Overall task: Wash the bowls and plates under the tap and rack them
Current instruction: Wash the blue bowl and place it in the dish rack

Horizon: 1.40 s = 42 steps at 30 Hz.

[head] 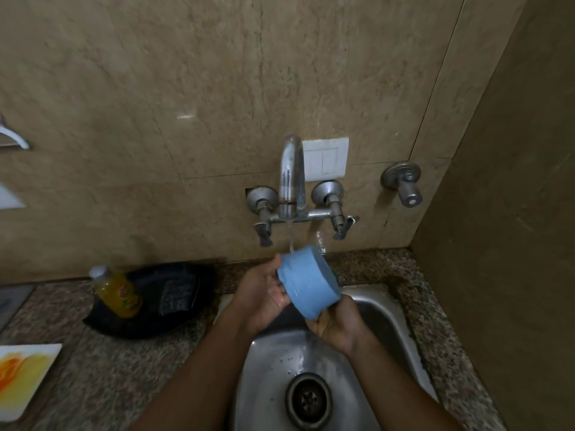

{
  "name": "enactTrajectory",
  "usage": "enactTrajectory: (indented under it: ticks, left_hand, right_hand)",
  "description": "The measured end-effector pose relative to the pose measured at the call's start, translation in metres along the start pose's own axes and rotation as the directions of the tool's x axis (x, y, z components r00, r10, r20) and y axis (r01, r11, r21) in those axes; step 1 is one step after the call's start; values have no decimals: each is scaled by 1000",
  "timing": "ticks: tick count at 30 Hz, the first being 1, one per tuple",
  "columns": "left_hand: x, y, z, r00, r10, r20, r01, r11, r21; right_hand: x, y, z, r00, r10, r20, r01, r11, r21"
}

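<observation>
One blue bowl (306, 283) is held above the steel sink (389, 309), tilted on its side with the outer wall toward the camera; the stream from the tap (292, 178) strikes its upper rim. The left hand (264, 293) grips the bowl at its left edge, fingers curled round the rim; the right hand (337, 326) cups it from below, fingers curled under the lower wall; both hands therefore hold the same bowl.

Surroundings: the tap is wall-mounted, with two lever valves, one at each side of the spout; a third, separate valve (404, 181) sits on the wall well to the right; one white switch plate (326, 158) lies directly behind the spout. One drain (308, 399) is visible in the sink floor, partly crossed by the forearms.

On the speckled counter (124, 368) left of the sink: one black tray (186, 318); one bottle of yellow liquid (116, 290) standing in it; one dark scrubbing pad (177, 295) just beside the bottle. One plate with yellow and orange pattern (25, 377) lies at the left edge, well apart from the sink; its remainder is cut off by the frame.
</observation>
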<state>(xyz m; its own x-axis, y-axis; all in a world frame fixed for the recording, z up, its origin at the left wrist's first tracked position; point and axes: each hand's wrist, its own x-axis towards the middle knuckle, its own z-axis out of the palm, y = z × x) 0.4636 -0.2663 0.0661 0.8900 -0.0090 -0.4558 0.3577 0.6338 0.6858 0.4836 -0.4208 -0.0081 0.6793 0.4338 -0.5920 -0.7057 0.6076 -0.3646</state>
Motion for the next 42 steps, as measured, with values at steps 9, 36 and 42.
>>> enactTrajectory:
  ticks: [9, 36, 42]
  left_hand:
    - [-9, -3, -36, 997, -68, 33, 61, 985, 159]
    - [2, -16, -31, 929, -193, -314, 135, 971, -198]
    - [4, -18, -30, 944, -185, -275, 116, 962, -246]
  right_hand:
    - [5, -7, -4, 998, -66, 21, 67, 997, -31]
    - [-4, -25, 12, 985, -112, -130, 109, 994, -30]
    - [-7, -25, 9, 979, -58, -197, 70, 996, 54]
